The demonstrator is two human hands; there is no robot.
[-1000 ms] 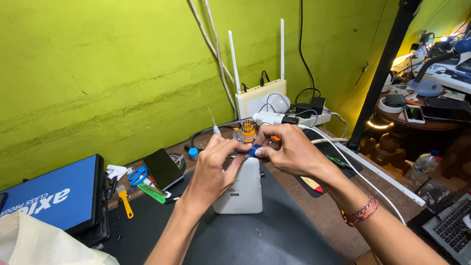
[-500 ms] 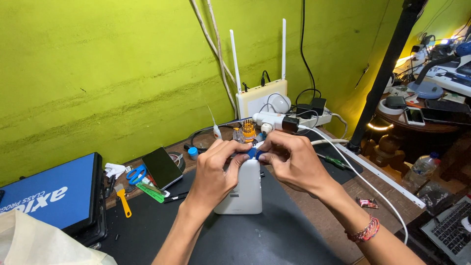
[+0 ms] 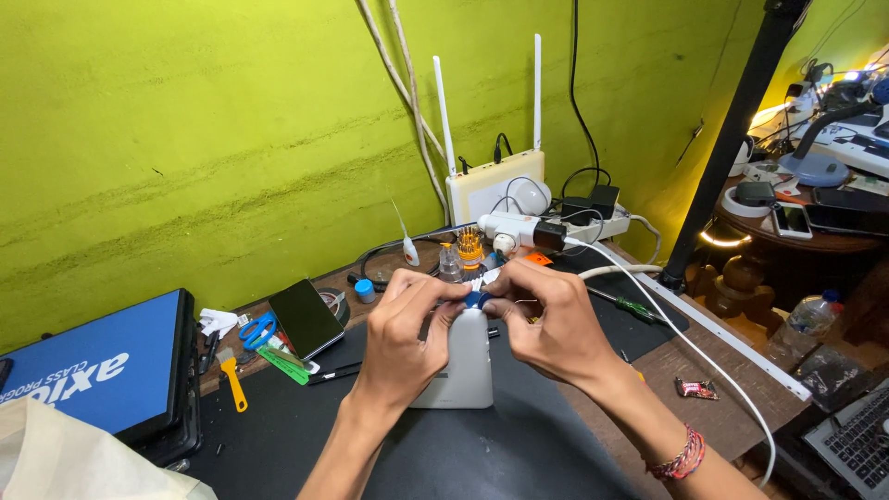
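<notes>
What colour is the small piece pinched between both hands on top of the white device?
Blue. The small piece shows in the head view, between the fingertips of both hands.

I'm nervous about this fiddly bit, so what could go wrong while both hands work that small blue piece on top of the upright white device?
The white device stands on end, held only near its top, so it might tip or slide on the black mat. The small blue piece, pinched between the left hand and right hand, could slip and drop among the clutter. The white cable runs beside the right forearm and might snag.
</notes>
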